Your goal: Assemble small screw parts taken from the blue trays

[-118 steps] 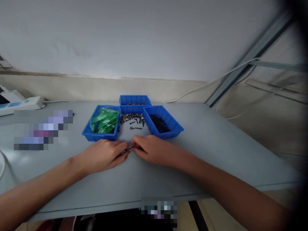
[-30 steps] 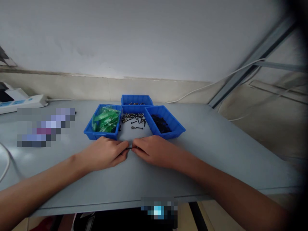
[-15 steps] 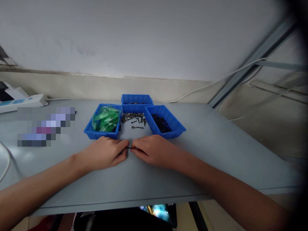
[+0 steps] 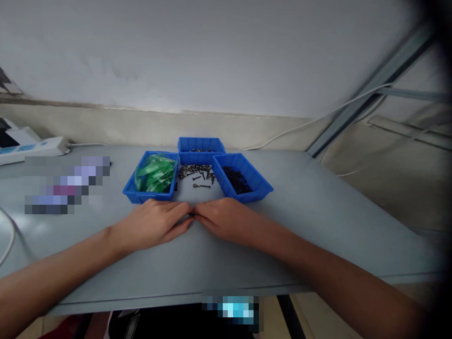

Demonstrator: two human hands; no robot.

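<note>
My left hand [image 4: 160, 222] and my right hand [image 4: 224, 217] meet fingertip to fingertip just above the grey table. Both are closed in a pinch around a small dark piece [image 4: 191, 214], which looks like a black screw and is mostly hidden by the fingers. Right behind my left hand stands a blue bin with green plastic bags [image 4: 157, 174]. A second blue bin [image 4: 259, 181] beyond my right hand holds black screw-like pieces [image 4: 237, 180]. Between these bins lies a loose pile of screws [image 4: 196, 172], with a single screw [image 4: 202, 186] nearer to me.
A third blue bin [image 4: 201, 145] with small metal parts stands at the back. On the left are a white power strip [image 4: 38, 147], a blurred-out object [image 4: 70, 183] and a white cable [image 4: 9, 235]. A metal frame post [image 4: 339, 113] rises at the right. The table's front edge [image 4: 176, 299] runs below my forearms.
My hands have come together. The thin dark shaft that showed in the gap between my fingertips is now mostly covered. The bins and loose screws have stayed put.
</note>
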